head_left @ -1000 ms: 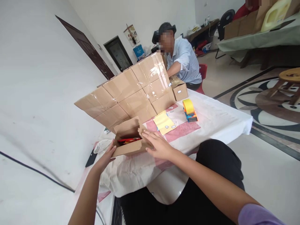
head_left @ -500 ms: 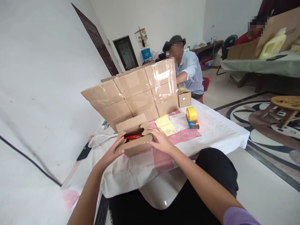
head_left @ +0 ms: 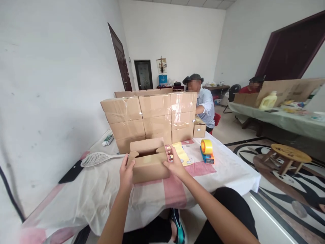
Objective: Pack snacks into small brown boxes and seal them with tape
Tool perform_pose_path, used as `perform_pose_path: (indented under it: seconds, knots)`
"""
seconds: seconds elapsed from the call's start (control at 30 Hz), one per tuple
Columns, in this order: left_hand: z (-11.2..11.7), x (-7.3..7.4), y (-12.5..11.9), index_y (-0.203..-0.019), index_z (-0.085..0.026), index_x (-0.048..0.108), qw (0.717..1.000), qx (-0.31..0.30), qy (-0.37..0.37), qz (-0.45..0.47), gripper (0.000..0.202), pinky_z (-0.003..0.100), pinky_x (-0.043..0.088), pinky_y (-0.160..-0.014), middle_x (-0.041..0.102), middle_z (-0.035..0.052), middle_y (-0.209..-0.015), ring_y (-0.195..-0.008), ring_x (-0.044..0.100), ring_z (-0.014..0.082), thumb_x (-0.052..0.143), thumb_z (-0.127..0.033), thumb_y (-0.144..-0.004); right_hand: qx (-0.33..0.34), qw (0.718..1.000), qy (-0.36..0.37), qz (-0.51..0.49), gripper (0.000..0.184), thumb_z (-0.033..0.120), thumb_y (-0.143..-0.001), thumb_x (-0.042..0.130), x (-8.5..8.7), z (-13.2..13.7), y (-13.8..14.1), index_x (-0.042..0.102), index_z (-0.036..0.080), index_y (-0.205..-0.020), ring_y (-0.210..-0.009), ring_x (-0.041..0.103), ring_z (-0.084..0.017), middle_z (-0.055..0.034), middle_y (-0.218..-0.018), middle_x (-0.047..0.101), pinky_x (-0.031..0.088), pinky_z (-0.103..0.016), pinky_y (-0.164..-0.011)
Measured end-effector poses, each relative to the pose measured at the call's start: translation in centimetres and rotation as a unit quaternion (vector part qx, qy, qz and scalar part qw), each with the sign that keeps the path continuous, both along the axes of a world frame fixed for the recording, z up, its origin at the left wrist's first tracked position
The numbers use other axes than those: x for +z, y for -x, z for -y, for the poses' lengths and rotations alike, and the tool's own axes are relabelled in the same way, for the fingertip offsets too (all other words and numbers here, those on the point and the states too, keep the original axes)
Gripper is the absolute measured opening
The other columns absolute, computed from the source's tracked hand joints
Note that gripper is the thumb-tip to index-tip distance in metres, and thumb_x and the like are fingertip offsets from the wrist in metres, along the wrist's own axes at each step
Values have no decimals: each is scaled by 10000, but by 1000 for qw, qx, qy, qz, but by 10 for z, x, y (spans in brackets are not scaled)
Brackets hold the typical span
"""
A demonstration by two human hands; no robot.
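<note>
A small cardboard box (head_left: 151, 169) stands on the cloth-covered table in front of me, its top flaps raised. My left hand (head_left: 127, 171) grips its left end, thumb on the front and fingers along the side. At the right end, my right hand (head_left: 175, 165) holds the box with the thumb on the front and fingers bent by the side flap. The inside is mostly dark, and its contents are hidden from this angle. Just behind my right hand lies a yellow sheet (head_left: 187, 157) with small white labels.
Taped cartons (head_left: 156, 117) form a wall behind the box. A tape dispenser with yellow tape (head_left: 207, 147) sits right; a white skimmer (head_left: 95, 159), black phone-like slab (head_left: 71, 172) and small carton (head_left: 108, 139) lie left. A person (head_left: 207, 105) sits beyond the cartons.
My view has tilted up and levelled. The box's front flap, earlier leaning outward, now looks more upright, and the red and yellow contents no longer show. Both hands stay at the box's ends.
</note>
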State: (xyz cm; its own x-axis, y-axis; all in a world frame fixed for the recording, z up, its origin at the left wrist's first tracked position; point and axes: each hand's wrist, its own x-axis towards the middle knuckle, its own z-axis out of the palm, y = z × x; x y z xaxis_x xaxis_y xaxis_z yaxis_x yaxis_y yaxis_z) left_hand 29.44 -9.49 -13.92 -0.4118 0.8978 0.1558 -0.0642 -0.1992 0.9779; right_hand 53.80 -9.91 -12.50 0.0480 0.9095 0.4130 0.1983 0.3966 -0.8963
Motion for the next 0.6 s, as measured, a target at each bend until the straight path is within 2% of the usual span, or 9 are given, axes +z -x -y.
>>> perform_pose_path:
  seconds: [0.07, 0.13, 0.2, 0.27, 0.33, 0.43, 0.5, 0.6]
  knots:
    - [1, -2, 3, -1485, -245, 448, 1000, -9, -3, 11, 673, 444, 455, -1119, 489, 105, -1522, -1361, 515, 298, 671, -405, -871, 21, 999, 25, -31, 877, 354, -698, 762, 12, -15, 7, 362, 300, -1476, -1317, 476, -290, -118, -1473, 457, 466, -474, -1041]
    - [2, -3, 7, -1483, -245, 449, 1000, -18, -6, 7, 662, 437, 459, -1117, 509, 104, -1507, -1349, 530, 289, 660, -409, -877, 37, 996, 34, -75, 856, 399, -674, 788, 23, -32, 16, 417, 296, -1438, -1356, 457, -300, -126, -1473, 471, 417, -501, -1097]
    - [2, -5, 9, -1497, -230, 427, 1000, -19, -10, -12, 671, 421, 456, -1120, 482, 109, -1529, -1363, 516, 280, 641, -413, -888, 37, 993, 15, -115, 760, 456, -699, 769, 30, -44, 25, 482, 272, -1378, -1280, 535, -300, -122, -1297, 598, 416, -521, -1095]
    - [3, -6, 9, -1517, -230, 396, 999, -17, -18, -43, 679, 390, 427, -1146, 429, 97, -1569, -1408, 464, 261, 617, -420, -905, 52, 991, -26, -117, 583, 496, -787, 695, 32, -46, 28, 544, 245, -1291, -1139, 626, -282, -82, -1038, 671, 444, -518, -1066]
    - [3, -7, 10, -1525, -258, 386, 996, -17, -29, -80, 657, 356, 380, -1178, 396, 65, -1593, -1448, 409, 232, 587, -430, -924, 85, 991, -56, -86, 399, 482, -862, 632, 30, -39, 24, 606, 225, -1166, -1023, 674, -263, -53, -891, 675, 479, -491, -1024]
    - [3, -5, 10, -1422, -246, 539, 990, -15, -31, -137, 514, 365, 318, -1212, 373, 61, -1606, -1479, 353, 232, 535, -429, -941, 115, 990, -80, 17, 249, 391, -893, 618, 27, -19, 11, 643, 215, -1067, -1071, 672, -261, -80, -1005, 708, 484, -460, -1019]
    - [3, 1, 11, -1274, -202, 666, 984, -9, -27, -174, 428, 399, 290, -1223, 336, 91, -1621, -1490, 331, 261, 518, -421, -937, 115, 983, -94, 103, 243, 329, -894, 611, 27, -9, 3, 641, 216, -1108, -1137, 649, -263, -99, -1138, 700, 473, -459, -1034]
    - [8, 15, 10, -1128, -198, 746, 973, 4, -32, -229, 384, 487, 267, -1221, 298, 100, -1635, -1503, 288, 314, 524, -437, -927, 109, 971, -100, 188, 305, 276, -879, 619, 29, -4, -4, 620, 210, -1177, -1166, 632, -267, -110, -1226, 677, 471, -464, -1038]
